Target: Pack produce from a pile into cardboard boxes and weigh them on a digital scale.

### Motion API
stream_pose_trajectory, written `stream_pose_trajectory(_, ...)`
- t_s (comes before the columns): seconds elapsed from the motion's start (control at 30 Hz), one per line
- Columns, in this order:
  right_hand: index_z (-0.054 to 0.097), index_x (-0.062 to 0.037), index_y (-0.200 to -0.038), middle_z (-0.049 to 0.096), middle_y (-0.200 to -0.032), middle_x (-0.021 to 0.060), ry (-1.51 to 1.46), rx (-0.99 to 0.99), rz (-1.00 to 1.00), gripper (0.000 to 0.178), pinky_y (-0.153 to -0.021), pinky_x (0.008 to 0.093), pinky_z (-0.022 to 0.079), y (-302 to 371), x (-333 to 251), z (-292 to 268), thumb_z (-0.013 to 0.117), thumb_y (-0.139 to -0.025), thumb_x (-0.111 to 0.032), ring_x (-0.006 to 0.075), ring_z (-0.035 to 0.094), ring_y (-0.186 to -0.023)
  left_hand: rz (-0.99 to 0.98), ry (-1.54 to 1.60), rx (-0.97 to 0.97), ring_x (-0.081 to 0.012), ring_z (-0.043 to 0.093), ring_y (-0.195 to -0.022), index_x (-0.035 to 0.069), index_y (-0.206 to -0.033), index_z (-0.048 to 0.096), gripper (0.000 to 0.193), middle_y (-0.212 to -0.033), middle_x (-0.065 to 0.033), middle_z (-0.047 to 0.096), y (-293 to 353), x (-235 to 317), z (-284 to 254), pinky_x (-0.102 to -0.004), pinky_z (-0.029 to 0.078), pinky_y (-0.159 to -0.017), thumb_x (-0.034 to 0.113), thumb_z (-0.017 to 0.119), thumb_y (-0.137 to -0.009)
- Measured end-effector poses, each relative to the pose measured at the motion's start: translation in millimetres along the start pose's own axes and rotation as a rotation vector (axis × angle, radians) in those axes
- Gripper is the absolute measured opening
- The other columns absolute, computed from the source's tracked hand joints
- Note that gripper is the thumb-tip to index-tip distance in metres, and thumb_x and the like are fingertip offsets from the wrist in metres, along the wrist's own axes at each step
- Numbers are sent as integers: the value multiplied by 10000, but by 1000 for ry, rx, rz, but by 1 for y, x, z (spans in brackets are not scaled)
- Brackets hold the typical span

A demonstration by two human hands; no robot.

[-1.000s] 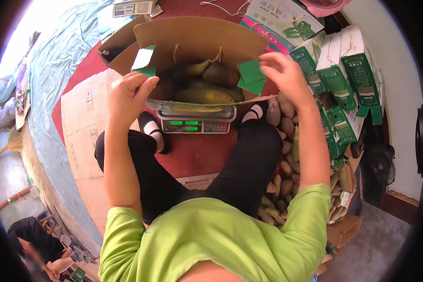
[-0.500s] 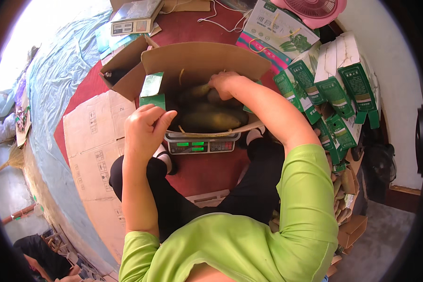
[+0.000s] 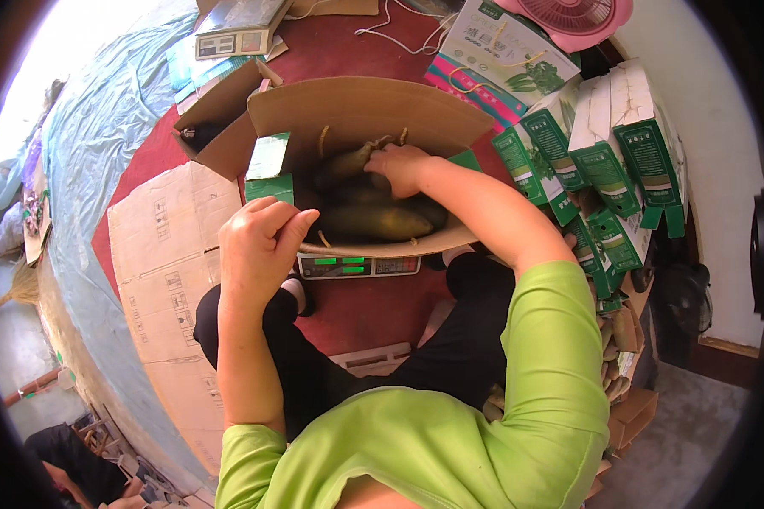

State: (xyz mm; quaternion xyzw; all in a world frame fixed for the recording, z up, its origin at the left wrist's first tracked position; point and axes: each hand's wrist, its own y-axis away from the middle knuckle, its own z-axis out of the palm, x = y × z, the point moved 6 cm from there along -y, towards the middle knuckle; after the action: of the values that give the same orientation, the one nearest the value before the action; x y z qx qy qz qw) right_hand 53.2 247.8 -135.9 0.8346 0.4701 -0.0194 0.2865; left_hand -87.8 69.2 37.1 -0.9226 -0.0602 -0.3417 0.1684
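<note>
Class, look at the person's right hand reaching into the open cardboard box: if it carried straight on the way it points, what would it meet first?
Most likely the greenish shoot lying in the cardboard box; the right hand already seems to touch it, though depth is unclear.

Open carton on a scale, probably bamboo shoots inside, folded boxes right.

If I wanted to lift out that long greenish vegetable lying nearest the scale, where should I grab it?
Probably around the thick middle of the long vegetable, reaching down from above: it lies flat and crosswise in the open-topped cardboard box, whose walls block the sides.
</note>
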Motion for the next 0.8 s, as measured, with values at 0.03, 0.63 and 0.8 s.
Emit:
stream_pose_trajectory(0.03,508,-187,-1247,490,-1241,77,216,-25,-42,596,-967,363,387,2,-8,6,692,-681,-167,263,417,-1200,-6,-4,-5,-269,516,-557,10,-626,564,268,-578,-96,500,0,-1,1,-359,402,-505,202,693,-761)
stream_pose_trajectory(0.63,542,-138,-1110,486,-1199,90,381,151,-23,470,-871,448,456,33,-21,-24,671,-661,-85,308,450,-1136,-54,109,4,-260,402,-467,-21,-604,487,323,-543,-124,417,-1,-8,4,-342,345,-457,166,691,-770)
stream_pose_trajectory(0.8,547,-120,-1086,535,-1129,117,55,571,-49,628,-892,385,443,96,-25,-90,776,-501,-136,323,501,-1055,-53,118,60,-168,422,-475,-24,-645,540,285,-556,-123,452,-1,-20,0,-307,360,-477,178,681,-790)
